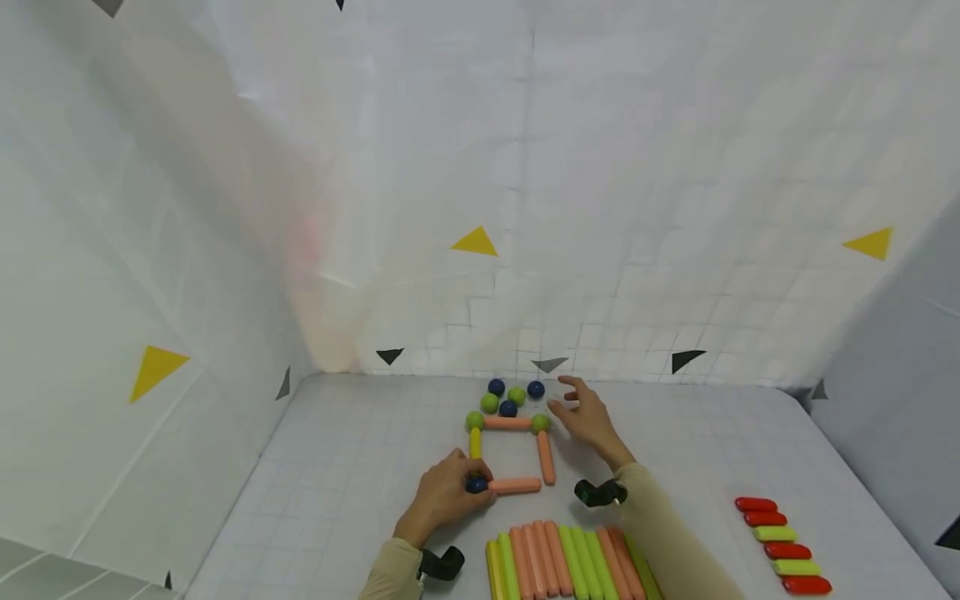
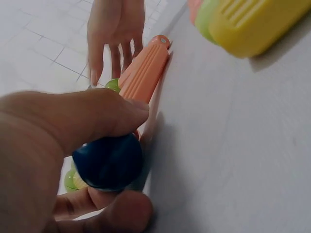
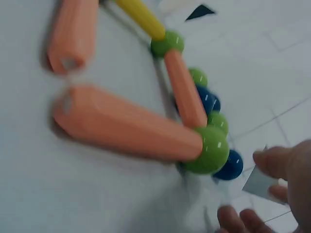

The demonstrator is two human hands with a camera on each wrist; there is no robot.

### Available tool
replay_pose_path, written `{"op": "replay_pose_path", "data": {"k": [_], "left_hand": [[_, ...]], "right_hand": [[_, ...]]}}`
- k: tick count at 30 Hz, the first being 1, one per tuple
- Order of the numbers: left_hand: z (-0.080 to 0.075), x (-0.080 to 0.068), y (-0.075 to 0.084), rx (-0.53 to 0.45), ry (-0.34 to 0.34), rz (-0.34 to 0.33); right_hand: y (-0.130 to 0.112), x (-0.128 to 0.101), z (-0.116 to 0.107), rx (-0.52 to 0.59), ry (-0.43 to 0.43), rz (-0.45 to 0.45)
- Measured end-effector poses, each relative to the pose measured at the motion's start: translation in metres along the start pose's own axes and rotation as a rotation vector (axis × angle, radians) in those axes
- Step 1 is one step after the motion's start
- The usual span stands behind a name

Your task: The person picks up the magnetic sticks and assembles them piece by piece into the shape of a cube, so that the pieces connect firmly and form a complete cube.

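Observation:
On the table a four-sided outline of rods and balls lies in front of me. My left hand (image 1: 444,493) holds a dark blue ball (image 2: 109,165) at the near left corner, between thumb and fingers. That ball joins a yellow rod (image 1: 476,442) and a near orange rod (image 1: 516,485). Green balls (image 1: 540,423) mark both far corners, with another orange rod (image 1: 507,423) between them. The right-side orange rod (image 1: 546,458) ends apart from the near one. My right hand (image 1: 588,419), fingers spread and holding nothing, hovers beside a loose blue ball (image 1: 536,389).
More loose blue and green balls (image 1: 490,403) cluster behind the outline. A row of orange, green and yellow rods (image 1: 555,560) lies at the front, partly behind my right forearm. Short red and green pieces (image 1: 787,551) line the right side. A white wall (image 1: 600,250) rises behind.

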State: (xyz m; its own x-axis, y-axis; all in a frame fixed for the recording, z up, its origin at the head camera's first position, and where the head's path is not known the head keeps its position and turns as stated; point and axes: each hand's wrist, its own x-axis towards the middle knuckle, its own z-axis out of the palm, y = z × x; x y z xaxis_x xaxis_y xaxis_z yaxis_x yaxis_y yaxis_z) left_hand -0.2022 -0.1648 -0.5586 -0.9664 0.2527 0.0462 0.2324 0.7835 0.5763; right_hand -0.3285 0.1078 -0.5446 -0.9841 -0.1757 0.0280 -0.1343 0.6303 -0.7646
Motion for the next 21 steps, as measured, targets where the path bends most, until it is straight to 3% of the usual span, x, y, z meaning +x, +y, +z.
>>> {"op": "replay_pose_path", "data": {"k": [6, 9, 21], "left_hand": [[-0.002, 0.002, -0.002, -0.024, -0.025, -0.024], [-0.001, 0.002, 0.0, -0.029, -0.031, -0.033], [-0.005, 0.0, 0.002, -0.028, -0.026, -0.028]], "right_hand": [[0.002, 0.033, 0.008, -0.127, -0.132, -0.267], [0.002, 0.036, 0.013, -0.173, -0.13, -0.322], [0.005, 0.032, 0.011, -0.127, -0.126, -0.204]]}}
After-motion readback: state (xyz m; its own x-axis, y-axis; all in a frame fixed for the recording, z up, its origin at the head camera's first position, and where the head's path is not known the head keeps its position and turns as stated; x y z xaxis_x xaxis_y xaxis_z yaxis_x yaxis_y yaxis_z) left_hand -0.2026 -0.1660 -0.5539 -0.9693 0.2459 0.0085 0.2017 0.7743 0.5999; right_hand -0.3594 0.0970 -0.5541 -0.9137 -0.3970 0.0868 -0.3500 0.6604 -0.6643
